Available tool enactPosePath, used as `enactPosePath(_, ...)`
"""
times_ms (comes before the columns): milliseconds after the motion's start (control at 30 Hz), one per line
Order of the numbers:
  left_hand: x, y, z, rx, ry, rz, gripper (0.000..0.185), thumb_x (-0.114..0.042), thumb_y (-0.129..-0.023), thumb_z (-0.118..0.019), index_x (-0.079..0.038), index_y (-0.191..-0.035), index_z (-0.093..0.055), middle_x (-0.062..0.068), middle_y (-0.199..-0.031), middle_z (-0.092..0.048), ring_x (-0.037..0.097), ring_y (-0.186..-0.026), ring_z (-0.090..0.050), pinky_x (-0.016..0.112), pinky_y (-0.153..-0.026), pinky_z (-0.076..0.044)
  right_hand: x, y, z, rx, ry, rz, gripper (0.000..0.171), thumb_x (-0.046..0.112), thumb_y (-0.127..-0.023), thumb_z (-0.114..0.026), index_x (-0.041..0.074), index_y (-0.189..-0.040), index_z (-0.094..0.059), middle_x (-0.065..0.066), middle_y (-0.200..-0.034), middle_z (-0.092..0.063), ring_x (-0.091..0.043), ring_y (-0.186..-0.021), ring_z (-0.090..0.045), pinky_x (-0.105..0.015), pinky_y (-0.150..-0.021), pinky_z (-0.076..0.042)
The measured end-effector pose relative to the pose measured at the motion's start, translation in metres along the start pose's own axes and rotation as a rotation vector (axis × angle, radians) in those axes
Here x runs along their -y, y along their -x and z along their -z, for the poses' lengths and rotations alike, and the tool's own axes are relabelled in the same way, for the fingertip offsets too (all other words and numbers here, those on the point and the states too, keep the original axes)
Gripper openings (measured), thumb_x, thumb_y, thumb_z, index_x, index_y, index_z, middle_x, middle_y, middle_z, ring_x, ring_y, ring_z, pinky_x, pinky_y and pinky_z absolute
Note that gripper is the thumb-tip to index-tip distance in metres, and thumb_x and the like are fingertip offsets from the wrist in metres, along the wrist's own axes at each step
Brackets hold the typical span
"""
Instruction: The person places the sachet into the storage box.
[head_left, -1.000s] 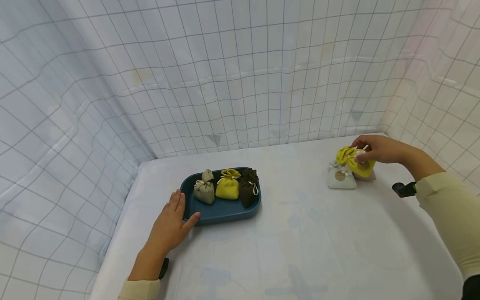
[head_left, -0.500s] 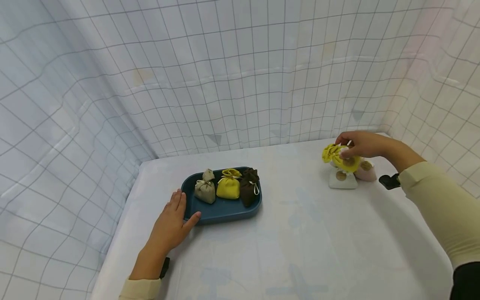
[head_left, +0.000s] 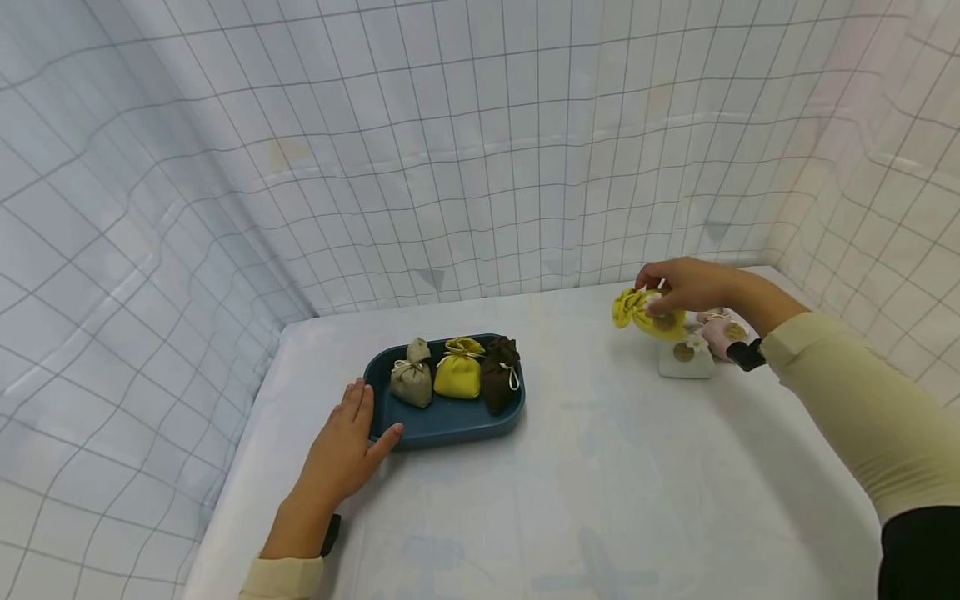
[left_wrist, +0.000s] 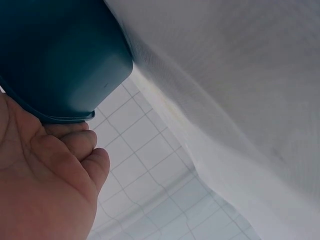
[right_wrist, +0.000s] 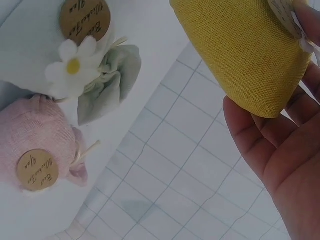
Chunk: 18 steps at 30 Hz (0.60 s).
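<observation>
Left hand (left_wrist: pixel 47 172) touching teal tray (left_wrist: pixel 65 60), white cloth (left_wrist: pixel 250 100), gridded fabric (left_wrist: pixel 132 137)

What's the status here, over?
Right grip holds rounded yellow cloth pouch aloft. Left grip touches dark-blue oblong tray. Beige, yellow, brown cloth pouches line its far side.

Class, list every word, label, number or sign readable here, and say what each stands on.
"Best Wishes For You", upside down in the right wrist view, slightly blurred: round sticker on the pink pouch.
"Best Wishes For You", likewise: brown sticker on the white pouch.
Too slanted to read: cut-off sticker on the yellow pouch in the right hand.
None visible on the tray.
</observation>
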<state>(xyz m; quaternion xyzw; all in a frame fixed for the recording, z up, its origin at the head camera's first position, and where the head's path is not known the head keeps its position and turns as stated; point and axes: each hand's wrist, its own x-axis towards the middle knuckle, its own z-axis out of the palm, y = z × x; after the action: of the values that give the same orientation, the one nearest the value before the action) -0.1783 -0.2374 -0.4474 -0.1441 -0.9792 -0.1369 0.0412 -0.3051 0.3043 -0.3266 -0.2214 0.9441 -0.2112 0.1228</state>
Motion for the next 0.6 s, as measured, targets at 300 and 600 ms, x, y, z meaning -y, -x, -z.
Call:
enactPosePath(300,0.0,0.0,0.0,0.01,-0.007,0.007,0.093,-0.061,-0.1,-0.044,0.01,-0.154,-0.02,0.026,-0.161,-0.013,0.041,-0.149,-0.011,0.059,-0.116,-0.018,0.02,-0.022,-0.006,0.046,0.045,0.066,0.037,0.019,-0.091,-0.073,0.009,-0.125,-0.06,-0.008,-0.115,-0.064,-0.025,-0.106,-0.059,-0.046,-0.09,-0.051)
enactPosePath(600,0.0,-0.001,0.0,0.006,-0.006,0.003,0.092,-0.06,-0.1,-0.045,0.01,-0.153,-0.02,0.027,-0.161,-0.012,0.042,-0.149,-0.011,0.059,-0.116,-0.019,0.05,-0.035,-0.01,0.069,0.065,0.113,0.033,0.016,-0.089,-0.072,0.01,-0.12,-0.062,-0.006,-0.109,-0.064,-0.023,-0.099,-0.059,-0.041,-0.086,-0.052)
